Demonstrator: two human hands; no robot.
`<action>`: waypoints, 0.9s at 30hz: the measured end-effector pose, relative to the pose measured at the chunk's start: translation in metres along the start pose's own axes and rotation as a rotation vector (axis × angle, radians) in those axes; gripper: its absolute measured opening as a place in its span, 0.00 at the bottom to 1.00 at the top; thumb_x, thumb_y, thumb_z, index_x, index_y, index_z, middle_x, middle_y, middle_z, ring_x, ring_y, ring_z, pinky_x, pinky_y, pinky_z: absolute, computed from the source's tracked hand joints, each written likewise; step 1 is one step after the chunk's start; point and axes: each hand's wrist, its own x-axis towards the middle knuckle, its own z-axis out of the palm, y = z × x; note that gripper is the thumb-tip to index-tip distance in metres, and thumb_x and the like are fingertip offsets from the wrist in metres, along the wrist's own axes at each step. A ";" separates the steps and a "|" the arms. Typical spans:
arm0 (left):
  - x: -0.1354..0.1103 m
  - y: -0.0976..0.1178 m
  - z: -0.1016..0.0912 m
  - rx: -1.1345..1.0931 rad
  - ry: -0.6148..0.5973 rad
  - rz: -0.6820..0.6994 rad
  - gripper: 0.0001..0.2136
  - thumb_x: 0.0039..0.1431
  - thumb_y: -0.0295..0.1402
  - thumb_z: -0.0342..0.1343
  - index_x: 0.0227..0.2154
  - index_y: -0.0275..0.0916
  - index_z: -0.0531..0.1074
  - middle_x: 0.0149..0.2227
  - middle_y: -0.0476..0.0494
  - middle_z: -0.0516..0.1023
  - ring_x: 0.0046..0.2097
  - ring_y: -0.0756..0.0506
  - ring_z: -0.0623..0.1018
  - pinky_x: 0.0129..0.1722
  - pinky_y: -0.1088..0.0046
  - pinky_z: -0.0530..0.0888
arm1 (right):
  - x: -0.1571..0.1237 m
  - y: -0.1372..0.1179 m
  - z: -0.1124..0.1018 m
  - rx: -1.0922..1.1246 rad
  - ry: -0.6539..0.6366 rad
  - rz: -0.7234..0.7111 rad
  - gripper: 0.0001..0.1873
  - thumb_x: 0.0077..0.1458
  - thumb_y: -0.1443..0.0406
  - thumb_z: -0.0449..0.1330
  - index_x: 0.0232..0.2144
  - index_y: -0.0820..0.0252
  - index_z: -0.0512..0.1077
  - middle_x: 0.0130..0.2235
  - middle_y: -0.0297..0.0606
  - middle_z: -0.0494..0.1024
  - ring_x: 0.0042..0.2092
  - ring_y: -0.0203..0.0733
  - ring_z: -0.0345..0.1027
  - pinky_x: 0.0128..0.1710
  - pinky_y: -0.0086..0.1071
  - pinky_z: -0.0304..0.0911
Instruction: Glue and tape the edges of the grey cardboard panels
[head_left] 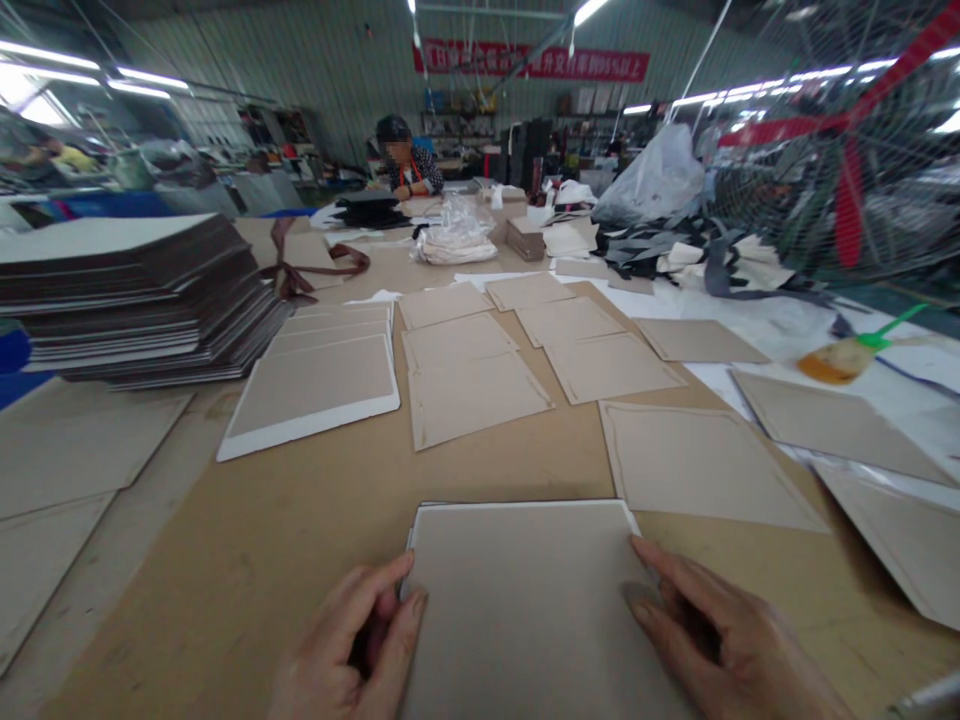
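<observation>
In front of me lies a beige rectangular panel [525, 610] with a thin white border along its far edge. Darker layer edges show beneath it at the far left corner. My left hand [360, 630] grips its left edge, thumb on top and index finger along the side. At the right edge, my right hand [712, 620] has its index finger by the far corner and its thumb on the upper face. The lower fingers of both hands are partly hidden. Just beyond is a beige sheet with strips along its edges [705, 460].
A tall stack of dark-edged boards [135, 300] stands at left. Overlapping white-bordered panels [322, 380] and several beige sheets [472, 390] spread across the table [315, 500]. A green-handled brush [840, 360] lies right, near a large fan [847, 130]. Another person [409, 165] sits at the far end.
</observation>
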 end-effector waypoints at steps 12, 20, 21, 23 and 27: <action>0.008 0.042 -0.012 0.398 -0.235 0.513 0.15 0.62 0.30 0.47 0.46 0.43 0.76 0.44 0.41 0.80 0.43 0.41 0.79 0.45 0.63 0.77 | 0.002 -0.025 0.013 -0.462 -0.094 -0.452 0.38 0.52 0.77 0.49 0.61 0.39 0.62 0.40 0.37 0.71 0.31 0.38 0.73 0.27 0.28 0.70; -0.016 0.054 -0.012 0.529 -0.251 0.456 0.21 0.55 0.44 0.59 0.50 0.40 0.74 0.55 0.31 0.73 0.55 0.32 0.73 0.50 0.53 0.75 | 0.002 -0.007 -0.002 -0.541 -0.076 -0.337 0.33 0.55 0.75 0.47 0.57 0.39 0.68 0.42 0.37 0.71 0.28 0.38 0.72 0.24 0.29 0.64; -0.017 0.049 -0.013 0.496 -0.245 0.453 0.20 0.55 0.43 0.60 0.49 0.40 0.74 0.55 0.32 0.73 0.56 0.33 0.72 0.52 0.54 0.75 | 0.005 -0.002 -0.007 -0.489 -0.068 -0.307 0.31 0.57 0.75 0.46 0.55 0.41 0.70 0.43 0.37 0.72 0.29 0.38 0.73 0.26 0.30 0.65; -0.019 0.043 -0.014 0.426 -0.239 0.430 0.19 0.54 0.42 0.61 0.47 0.39 0.74 0.56 0.34 0.72 0.57 0.33 0.71 0.53 0.54 0.74 | 0.014 0.006 -0.014 -0.333 -0.036 -0.255 0.25 0.60 0.72 0.43 0.50 0.50 0.73 0.43 0.38 0.72 0.33 0.39 0.74 0.34 0.32 0.68; -0.021 0.041 -0.012 0.312 -0.246 0.338 0.18 0.54 0.40 0.61 0.47 0.41 0.73 0.57 0.37 0.70 0.59 0.35 0.67 0.55 0.54 0.72 | 0.037 0.011 -0.018 -0.055 0.051 -0.165 0.20 0.64 0.61 0.45 0.49 0.61 0.73 0.38 0.40 0.74 0.39 0.42 0.73 0.43 0.35 0.67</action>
